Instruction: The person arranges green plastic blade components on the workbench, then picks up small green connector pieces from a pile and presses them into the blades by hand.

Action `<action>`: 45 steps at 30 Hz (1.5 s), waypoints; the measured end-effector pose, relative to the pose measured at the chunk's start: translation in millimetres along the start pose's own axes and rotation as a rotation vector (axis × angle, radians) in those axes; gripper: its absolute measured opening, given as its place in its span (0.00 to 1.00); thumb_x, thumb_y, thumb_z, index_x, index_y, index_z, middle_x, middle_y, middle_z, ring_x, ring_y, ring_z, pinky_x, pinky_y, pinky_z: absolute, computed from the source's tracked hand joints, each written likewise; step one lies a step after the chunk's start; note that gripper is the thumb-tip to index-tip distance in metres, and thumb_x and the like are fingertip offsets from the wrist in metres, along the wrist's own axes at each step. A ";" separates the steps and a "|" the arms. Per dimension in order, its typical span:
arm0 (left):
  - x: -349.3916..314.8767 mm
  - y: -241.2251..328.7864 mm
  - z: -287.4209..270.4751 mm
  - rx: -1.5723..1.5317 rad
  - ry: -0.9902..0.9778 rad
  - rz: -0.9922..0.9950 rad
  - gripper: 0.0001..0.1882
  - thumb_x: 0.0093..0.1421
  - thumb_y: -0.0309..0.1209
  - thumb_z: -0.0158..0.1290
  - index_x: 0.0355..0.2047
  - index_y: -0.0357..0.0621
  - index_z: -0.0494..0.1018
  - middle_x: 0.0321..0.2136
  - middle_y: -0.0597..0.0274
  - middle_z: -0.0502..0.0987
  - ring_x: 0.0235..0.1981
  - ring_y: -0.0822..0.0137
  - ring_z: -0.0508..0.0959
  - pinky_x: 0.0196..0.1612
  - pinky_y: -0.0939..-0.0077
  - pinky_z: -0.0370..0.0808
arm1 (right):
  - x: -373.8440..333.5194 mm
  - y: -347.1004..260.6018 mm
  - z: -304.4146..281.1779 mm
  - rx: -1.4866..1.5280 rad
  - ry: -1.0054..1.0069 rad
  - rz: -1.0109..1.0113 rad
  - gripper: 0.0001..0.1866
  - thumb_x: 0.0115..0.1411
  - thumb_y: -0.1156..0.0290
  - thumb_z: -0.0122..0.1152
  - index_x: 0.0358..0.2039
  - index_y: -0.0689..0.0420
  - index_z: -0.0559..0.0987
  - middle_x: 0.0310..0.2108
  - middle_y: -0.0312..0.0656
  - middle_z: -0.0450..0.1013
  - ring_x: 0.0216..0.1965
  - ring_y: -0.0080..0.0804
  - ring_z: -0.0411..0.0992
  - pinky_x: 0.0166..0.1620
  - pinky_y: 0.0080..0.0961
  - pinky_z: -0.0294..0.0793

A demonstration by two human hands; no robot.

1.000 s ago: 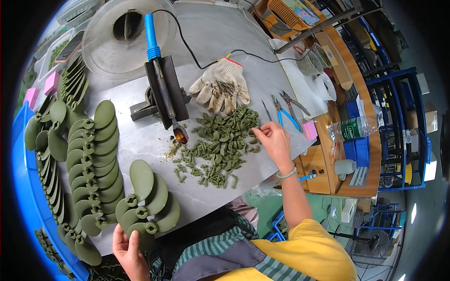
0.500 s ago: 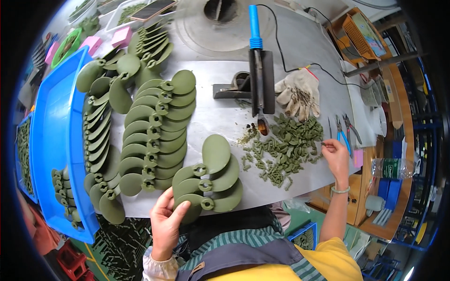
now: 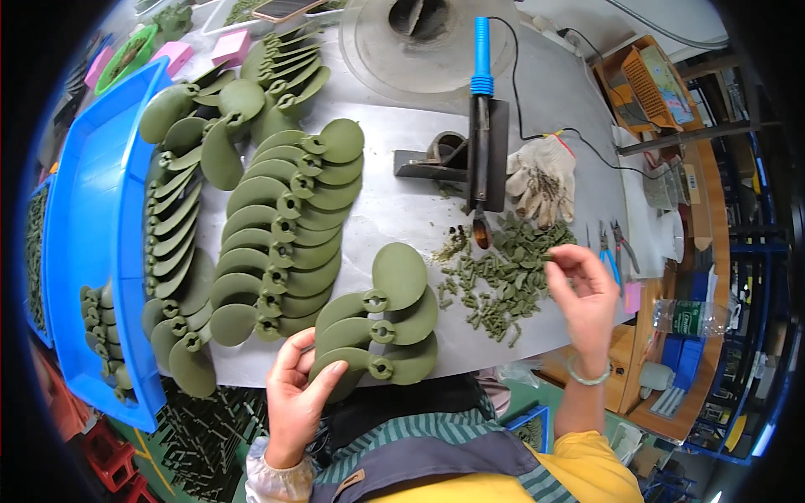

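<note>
My left hand (image 3: 298, 394) grips the lower blade of an olive-green plastic propeller (image 3: 369, 365) at the table's near edge; two more propellers (image 3: 394, 302) overlap just behind it. My right hand (image 3: 583, 293) hovers over a heap of small green plastic offcuts (image 3: 503, 277), thumb and fingers pinched together on what looks like one small piece. A soldering iron with a blue handle (image 3: 480, 126) rests on a black stand, its tip pointing at the heap.
Rows of overlapping green propellers (image 3: 277, 218) cover the grey table's left half. A blue bin (image 3: 92, 210) holds more at the left. A white work glove (image 3: 541, 176), pliers (image 3: 616, 247) and a round grey plate (image 3: 419, 38) lie farther off.
The view has swung and closed in on the near propellers. My right hand has lifted slightly off the offcut heap, fingers pinched. My left hand keeps its hold on the nearest propeller.
</note>
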State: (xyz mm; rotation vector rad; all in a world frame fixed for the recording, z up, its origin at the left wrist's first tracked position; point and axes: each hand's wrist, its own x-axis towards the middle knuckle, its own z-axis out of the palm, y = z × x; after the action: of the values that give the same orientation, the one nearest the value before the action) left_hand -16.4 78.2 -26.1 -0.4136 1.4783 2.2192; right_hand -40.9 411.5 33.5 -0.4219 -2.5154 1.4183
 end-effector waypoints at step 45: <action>17.5 10.9 14.4 0.031 -0.070 0.016 0.25 0.60 0.16 0.57 0.58 0.27 0.65 0.48 0.49 0.78 0.49 0.67 0.78 0.53 0.76 0.73 | 33.9 -26.9 65.8 -0.781 -0.149 -0.488 0.08 0.51 0.76 0.67 0.32 0.62 0.79 0.29 0.43 0.67 0.34 0.41 0.67 0.40 0.36 0.68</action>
State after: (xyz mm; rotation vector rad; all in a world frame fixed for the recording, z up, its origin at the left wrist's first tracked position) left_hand -37.1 91.2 -20.2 -0.3119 1.4827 2.1972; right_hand -97.9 357.9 24.9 0.1947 -2.9272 0.2755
